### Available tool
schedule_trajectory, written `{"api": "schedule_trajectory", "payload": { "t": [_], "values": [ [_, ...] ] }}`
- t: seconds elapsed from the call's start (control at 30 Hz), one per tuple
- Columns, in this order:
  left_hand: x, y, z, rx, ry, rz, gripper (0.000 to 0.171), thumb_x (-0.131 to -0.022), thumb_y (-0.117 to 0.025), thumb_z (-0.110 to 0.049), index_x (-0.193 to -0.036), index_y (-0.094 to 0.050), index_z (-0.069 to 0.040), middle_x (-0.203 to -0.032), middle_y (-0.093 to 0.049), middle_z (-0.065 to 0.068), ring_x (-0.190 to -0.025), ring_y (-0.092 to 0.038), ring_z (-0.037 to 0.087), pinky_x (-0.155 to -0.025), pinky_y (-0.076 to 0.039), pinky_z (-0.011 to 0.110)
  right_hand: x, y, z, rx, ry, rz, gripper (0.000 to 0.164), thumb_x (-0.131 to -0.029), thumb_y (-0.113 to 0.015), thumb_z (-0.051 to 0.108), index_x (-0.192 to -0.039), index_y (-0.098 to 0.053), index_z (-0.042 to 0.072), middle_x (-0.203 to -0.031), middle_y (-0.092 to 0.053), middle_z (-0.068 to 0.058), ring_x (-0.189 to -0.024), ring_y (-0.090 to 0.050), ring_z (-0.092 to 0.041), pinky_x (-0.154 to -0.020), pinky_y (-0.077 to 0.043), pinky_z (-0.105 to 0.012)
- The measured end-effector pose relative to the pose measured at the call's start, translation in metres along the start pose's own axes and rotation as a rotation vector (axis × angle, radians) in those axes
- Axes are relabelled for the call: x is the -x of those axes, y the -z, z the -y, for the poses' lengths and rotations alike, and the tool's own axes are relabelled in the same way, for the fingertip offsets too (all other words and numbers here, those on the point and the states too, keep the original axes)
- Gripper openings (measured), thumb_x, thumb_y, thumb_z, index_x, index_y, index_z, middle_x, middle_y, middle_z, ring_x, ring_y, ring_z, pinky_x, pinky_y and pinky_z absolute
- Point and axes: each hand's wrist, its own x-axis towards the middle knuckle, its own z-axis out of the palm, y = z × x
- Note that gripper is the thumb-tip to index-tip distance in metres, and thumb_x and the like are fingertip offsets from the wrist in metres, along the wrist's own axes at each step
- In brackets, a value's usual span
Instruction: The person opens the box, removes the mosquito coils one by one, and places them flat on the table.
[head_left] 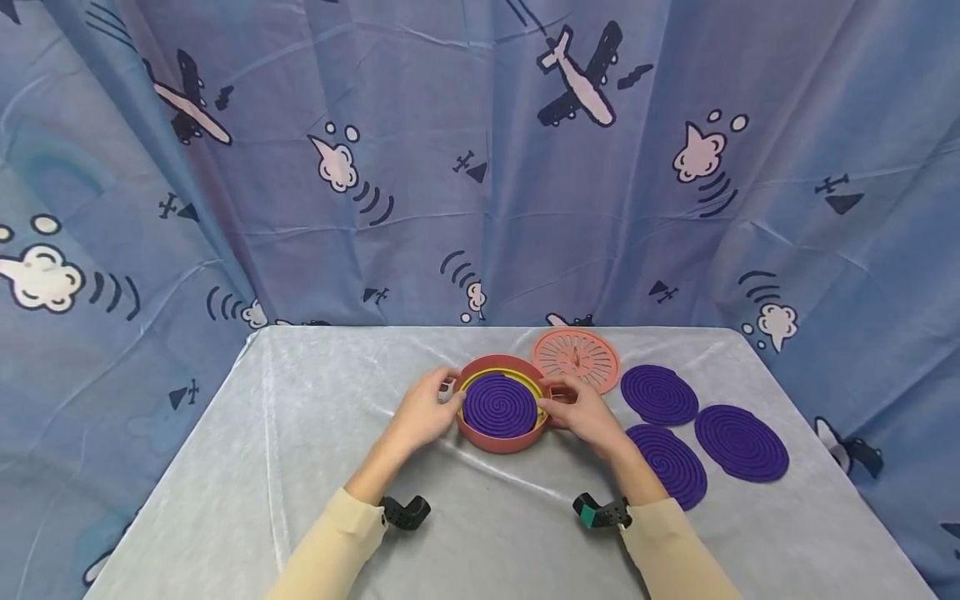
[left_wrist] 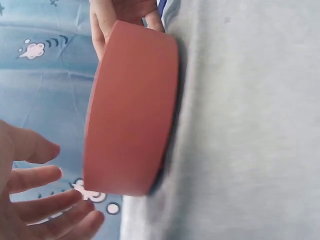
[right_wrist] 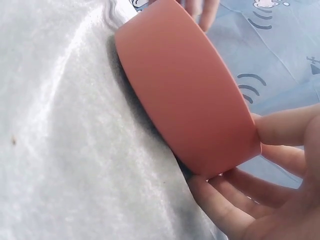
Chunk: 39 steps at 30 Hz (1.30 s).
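Observation:
A round red-orange mosquito coil holder (head_left: 504,444) sits on the table in front of me. Inside it lies a purple mosquito coil (head_left: 500,406), with a yellow curved edge (head_left: 535,385) showing around and beneath it. My right hand (head_left: 588,414) grips the holder's right side, thumb at the rim and fingers round the outer wall, as the right wrist view shows. On the other side is my left hand (head_left: 429,408); in the left wrist view its fingers (left_wrist: 47,206) are spread and loosely extended beside the wall.
Behind the holder to the right lies a round slotted orange lid (head_left: 558,367) with a small knob. Several more purple coils (head_left: 660,395) lie flat on the right of the grey cloth-covered table (head_left: 300,467). A blue curtain (head_left: 420,167) with airplane prints hangs around the table.

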Motion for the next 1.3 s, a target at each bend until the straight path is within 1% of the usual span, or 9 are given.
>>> {"api": "schedule_trajectory", "payload": {
  "t": [0.17,0.33,0.43,0.57,0.67,0.83,0.97,1.17,1.3],
  "values": [
    [-0.013,0.001,-0.014,-0.041,-0.075,-0.038,0.029,-0.095,-0.066,-0.019,-0.119,-0.068,-0.002,-0.113,-0.069,0.015,-0.105,-0.065,0.030,-0.091,-0.054,0.045,-0.001,0.001,-0.001,0.008,-0.004,-0.004,0.042,-0.096,-0.070,0.010,-0.136,-0.059,0.004,-0.135,-0.055,-0.023,-0.114,-0.061,-0.031,-0.084,-0.061,-0.037],
    [-0.027,-0.006,-0.026,-0.024,-0.141,-0.017,0.033,-0.094,-0.066,-0.021,-0.119,-0.068,-0.001,-0.113,-0.070,0.016,-0.105,-0.065,0.031,-0.091,-0.052,0.046,0.000,0.003,0.001,0.016,-0.002,-0.013,0.042,-0.096,-0.071,0.013,-0.136,-0.059,0.004,-0.136,-0.055,-0.024,-0.115,-0.060,-0.032,-0.083,-0.061,-0.034],
    [-0.035,-0.011,-0.030,-0.024,-0.112,0.043,0.036,-0.095,-0.065,-0.024,-0.123,-0.066,-0.001,-0.118,-0.069,0.017,-0.112,-0.063,0.033,-0.097,-0.050,0.047,-0.001,0.003,0.000,0.017,0.007,-0.011,0.043,-0.096,-0.071,0.013,-0.136,-0.059,0.003,-0.136,-0.055,-0.025,-0.116,-0.060,-0.033,-0.083,-0.061,-0.034],
    [-0.040,-0.018,-0.033,-0.048,-0.024,0.146,0.039,-0.098,-0.064,-0.026,-0.130,-0.062,-0.003,-0.127,-0.064,0.018,-0.121,-0.058,0.033,-0.104,-0.047,0.049,-0.002,0.002,0.000,0.012,0.017,0.003,0.043,-0.096,-0.072,0.013,-0.135,-0.059,0.002,-0.135,-0.055,-0.026,-0.115,-0.061,-0.032,-0.084,-0.061,-0.036],
    [-0.044,-0.023,-0.033,-0.072,0.015,0.197,0.041,-0.099,-0.063,-0.026,-0.133,-0.059,-0.003,-0.131,-0.062,0.018,-0.125,-0.056,0.032,-0.107,-0.045,0.050,-0.003,0.000,0.000,0.004,0.013,0.003,0.042,-0.095,-0.072,0.013,-0.134,-0.060,0.002,-0.134,-0.056,-0.025,-0.113,-0.061,-0.031,-0.084,-0.061,-0.037],
    [-0.047,-0.032,-0.032,-0.080,0.030,0.206,0.042,-0.099,-0.064,-0.023,-0.133,-0.058,-0.001,-0.131,-0.061,0.021,-0.125,-0.055,0.034,-0.108,-0.044,0.051,-0.001,0.000,-0.001,-0.002,0.012,0.005,0.042,-0.096,-0.071,0.012,-0.135,-0.059,0.002,-0.134,-0.055,-0.025,-0.113,-0.061,-0.031,-0.084,-0.061,-0.036],
    [-0.048,-0.036,-0.031,-0.120,0.034,0.202,0.042,-0.097,-0.065,-0.023,-0.132,-0.059,-0.001,-0.130,-0.061,0.020,-0.125,-0.055,0.033,-0.108,-0.044,0.048,0.000,0.000,-0.002,-0.010,0.016,0.019,0.044,-0.097,-0.070,0.012,-0.137,-0.057,0.001,-0.137,-0.053,-0.027,-0.116,-0.060,-0.033,-0.086,-0.060,-0.038],
    [-0.047,-0.037,-0.034,-0.161,0.024,0.224,0.041,-0.097,-0.065,-0.020,-0.132,-0.059,-0.001,-0.128,-0.063,0.020,-0.124,-0.056,0.034,-0.106,-0.046,0.048,0.002,0.000,0.000,-0.030,0.015,0.023,0.046,-0.098,-0.068,0.011,-0.140,-0.054,-0.001,-0.139,-0.051,-0.030,-0.117,-0.060,-0.033,-0.088,-0.059,-0.043],
    [-0.046,-0.038,-0.034,-0.174,0.016,0.231,0.040,-0.096,-0.066,-0.019,-0.131,-0.059,-0.001,-0.126,-0.064,0.020,-0.122,-0.058,0.034,-0.105,-0.047,0.047,0.002,0.000,-0.001,-0.029,0.010,0.020,0.046,-0.097,-0.069,0.012,-0.139,-0.055,0.000,-0.138,-0.051,-0.029,-0.116,-0.061,-0.033,-0.088,-0.060,-0.042]
  ]
}}
